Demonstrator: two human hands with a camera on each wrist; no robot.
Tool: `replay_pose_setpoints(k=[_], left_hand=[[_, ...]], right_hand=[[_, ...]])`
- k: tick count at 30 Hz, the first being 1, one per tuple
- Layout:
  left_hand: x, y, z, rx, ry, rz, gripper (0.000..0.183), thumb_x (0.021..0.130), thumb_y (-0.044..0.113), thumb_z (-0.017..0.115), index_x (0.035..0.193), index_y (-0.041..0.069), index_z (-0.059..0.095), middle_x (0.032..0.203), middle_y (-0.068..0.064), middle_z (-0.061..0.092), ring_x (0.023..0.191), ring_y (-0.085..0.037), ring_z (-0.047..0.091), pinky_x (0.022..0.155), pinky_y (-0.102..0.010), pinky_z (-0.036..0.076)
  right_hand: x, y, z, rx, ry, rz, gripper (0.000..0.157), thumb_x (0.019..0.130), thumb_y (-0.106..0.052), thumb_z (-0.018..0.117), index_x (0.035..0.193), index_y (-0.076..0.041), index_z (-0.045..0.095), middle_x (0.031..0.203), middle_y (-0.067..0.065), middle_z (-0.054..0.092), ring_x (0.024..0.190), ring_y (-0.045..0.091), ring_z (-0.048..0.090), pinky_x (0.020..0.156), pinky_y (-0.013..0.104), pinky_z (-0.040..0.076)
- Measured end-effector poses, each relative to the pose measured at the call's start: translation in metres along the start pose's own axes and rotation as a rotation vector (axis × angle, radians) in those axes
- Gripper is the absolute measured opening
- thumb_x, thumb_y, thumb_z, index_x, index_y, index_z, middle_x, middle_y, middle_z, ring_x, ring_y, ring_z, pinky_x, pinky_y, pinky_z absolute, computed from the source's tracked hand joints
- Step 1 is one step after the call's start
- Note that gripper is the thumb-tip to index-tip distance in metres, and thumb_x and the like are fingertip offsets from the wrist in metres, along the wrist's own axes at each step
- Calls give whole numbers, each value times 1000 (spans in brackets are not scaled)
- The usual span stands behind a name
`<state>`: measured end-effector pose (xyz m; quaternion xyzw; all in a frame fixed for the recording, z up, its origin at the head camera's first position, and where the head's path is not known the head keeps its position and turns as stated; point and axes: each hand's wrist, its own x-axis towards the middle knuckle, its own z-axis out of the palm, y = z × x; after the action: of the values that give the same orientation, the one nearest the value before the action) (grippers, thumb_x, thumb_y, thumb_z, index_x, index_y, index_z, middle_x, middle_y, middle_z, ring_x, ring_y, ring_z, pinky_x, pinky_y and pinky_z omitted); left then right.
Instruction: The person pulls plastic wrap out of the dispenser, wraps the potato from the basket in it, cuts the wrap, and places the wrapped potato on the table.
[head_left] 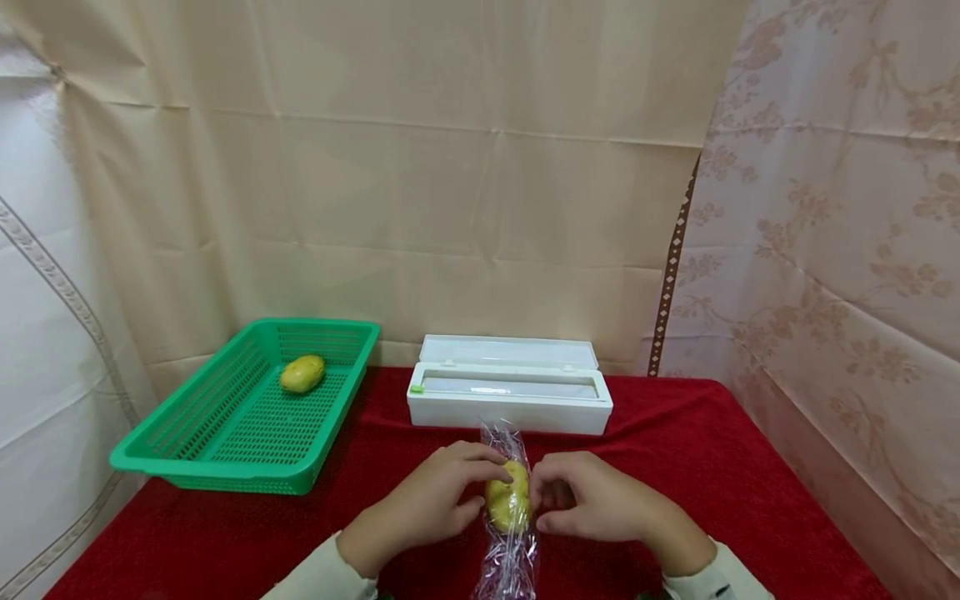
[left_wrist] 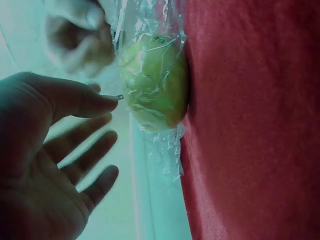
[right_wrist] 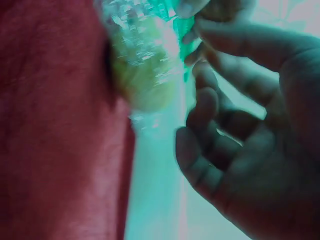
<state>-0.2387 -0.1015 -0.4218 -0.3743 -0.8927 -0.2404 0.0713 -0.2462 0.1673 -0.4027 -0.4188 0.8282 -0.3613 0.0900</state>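
A yellow potato (head_left: 508, 497) wrapped in clear cling film (head_left: 507, 567) lies on the red cloth. Twisted film extends from both its ends. My left hand (head_left: 442, 492) is on its left side, fingers reaching toward its top with nothing plainly gripped. In the left wrist view, a tiny shiny bit (left_wrist: 120, 97) shows at the thumb tip; what it is I cannot tell. Close by on the right is my right hand (head_left: 592, 497), its fingers loosely bent and nothing visible in them. The potato (right_wrist: 142, 75) looks blurred in the right wrist view.
Behind the potato stands a white cling film box (head_left: 510, 414) with its clear lid (head_left: 510, 350) raised. To the left, a green plastic basket (head_left: 217, 471) holds another potato (head_left: 303, 374). Beige curtains (head_left: 450, 167) hang behind the red-covered table (head_left: 720, 467).
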Motion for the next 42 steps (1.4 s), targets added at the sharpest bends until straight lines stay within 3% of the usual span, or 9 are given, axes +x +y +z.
replay_pose_setpoints(k=[2,4,8,12,17,20,28,35,42], left_hand=[[0,1,0,75,-4,66,37,88,6,74,121,24,76,135,6,67,129,-14,59,107,-40,50],[-1,1,1,88,-13,80,37,88,5,73,120,23,77,134,6,68,128,-13,61,106,-40,50],[1,-3,2,14,-56,22,36,90,5,72,120,22,77,133,8,69,128,-12,61,108,-39,50],[2,-5,2,-65,-83,-22,35,91,5,72,122,21,76,134,7,68,129,-11,61,109,-36,50],[2,-7,3,-86,-73,-38,37,90,4,72,123,21,76,135,7,68,129,-12,61,108,-34,51],[2,-8,3,-91,-70,-44,39,90,2,72,124,20,75,136,7,67,129,-12,61,108,-34,50],[2,-10,3,-95,-69,-53,40,90,2,71,124,21,75,136,8,68,129,-12,62,108,-35,51],[2,-10,3,-74,-60,-24,40,88,1,70,123,20,76,134,7,69,126,-12,63,106,-35,52],[1,-11,3,-53,-72,-18,43,88,0,71,124,22,76,135,9,69,127,-12,62,108,-38,51]], right_hand=[[-3,-7,-1,-45,-83,-69,21,84,-11,84,95,-23,71,85,-8,66,72,0,59,63,21,54],[-4,-14,1,-76,-148,-95,22,83,-12,86,94,-25,72,84,-11,65,72,-3,58,63,19,54],[-4,-25,10,-169,-231,-129,26,78,-12,89,89,-28,73,78,-16,63,69,-8,54,60,14,50],[-3,-31,19,-256,-258,-195,30,73,-9,89,87,-28,71,75,-16,61,69,-10,50,60,10,45],[-2,-34,30,-283,-270,-267,19,84,-16,84,86,-28,69,79,-18,63,74,-11,53,66,5,43],[-3,-33,35,-301,-258,-272,17,87,-21,83,85,-31,69,79,-21,61,73,-12,53,65,4,43],[-1,-34,33,-386,-152,-353,24,82,-14,84,79,-35,73,83,-25,56,77,-17,48,69,0,39],[-3,-36,18,-291,-16,-375,24,84,-13,83,85,-34,71,95,-21,57,91,-10,55,83,8,47],[-1,-32,8,-223,70,-345,23,89,-14,82,89,-30,66,91,-22,63,90,-4,60,80,19,53]])
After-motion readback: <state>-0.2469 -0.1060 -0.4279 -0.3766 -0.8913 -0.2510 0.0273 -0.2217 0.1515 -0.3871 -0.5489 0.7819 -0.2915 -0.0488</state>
